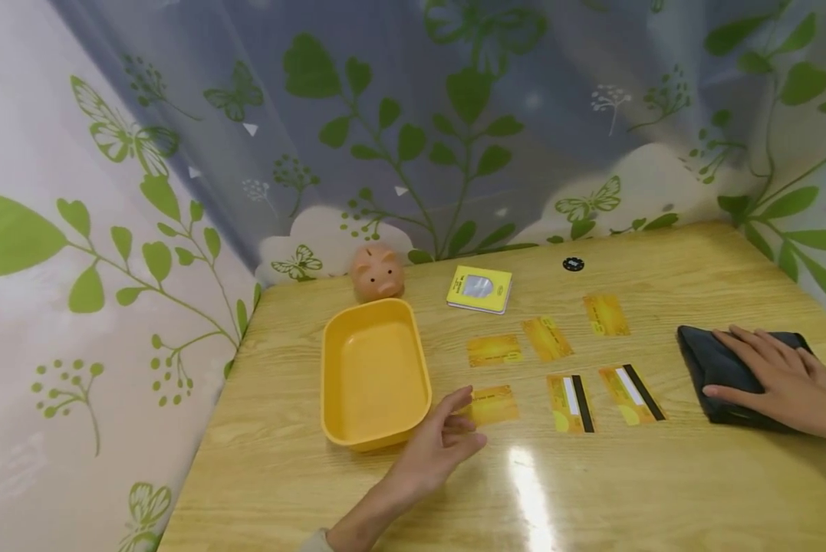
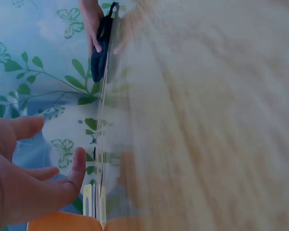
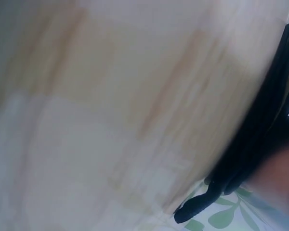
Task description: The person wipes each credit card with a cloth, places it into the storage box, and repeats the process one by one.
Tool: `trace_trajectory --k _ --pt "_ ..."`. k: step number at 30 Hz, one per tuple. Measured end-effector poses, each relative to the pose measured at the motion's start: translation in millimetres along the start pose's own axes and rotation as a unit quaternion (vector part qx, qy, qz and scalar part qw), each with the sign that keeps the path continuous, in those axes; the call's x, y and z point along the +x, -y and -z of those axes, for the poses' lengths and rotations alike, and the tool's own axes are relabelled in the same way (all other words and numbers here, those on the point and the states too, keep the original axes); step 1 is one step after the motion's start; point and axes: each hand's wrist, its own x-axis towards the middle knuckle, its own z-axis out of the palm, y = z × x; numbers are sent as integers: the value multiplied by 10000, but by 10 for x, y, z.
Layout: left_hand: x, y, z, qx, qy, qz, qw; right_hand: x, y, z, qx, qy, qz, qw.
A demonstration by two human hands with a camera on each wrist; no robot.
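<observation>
My left hand hovers at the near right corner of a yellow plastic tray, thumb apart from the fingers and nothing held. Its fingertips overlap the edge of an orange card in the head view; I cannot tell whether they touch it. Several similar cards lie face up, such as one card, while two cards show a black stripe, including this card. At the right, my right hand rests flat on a black pouch with fingers spread. The left wrist view shows the pouch beyond my left hand.
Behind the tray sits a pink piggy bank. A small yellow booklet lies to its right, and a black round chip is farther right. Patterned curtains border the wooden table at the back and sides.
</observation>
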Motion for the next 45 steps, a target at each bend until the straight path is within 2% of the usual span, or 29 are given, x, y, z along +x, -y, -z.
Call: trace_trajectory --k 9,16,25,32,36,45 --pt "79 52 -42 1055 -414 -40 9935 20 -8 13 -322 -29 -190 9993" --pt "122 52 -63 1357 -503 97 9894 14 -6 29 -270 -5 -428 9987" --pt "210 77 -128 2283 -865 168 9696 -26 -17 -23 -77 -111 -344 9993" --pt "258 81 -157 2228 -990 111 9698 -33 -8 -34 20 -120 -257 9996" --pt "283 71 -166 2348 -1065 109 9661 -18 -4 -9 35 -102 -258 9996" --pt "350 23 -196 2422 -1282 397 9609 16 -22 -3 25 -162 -194 9997"
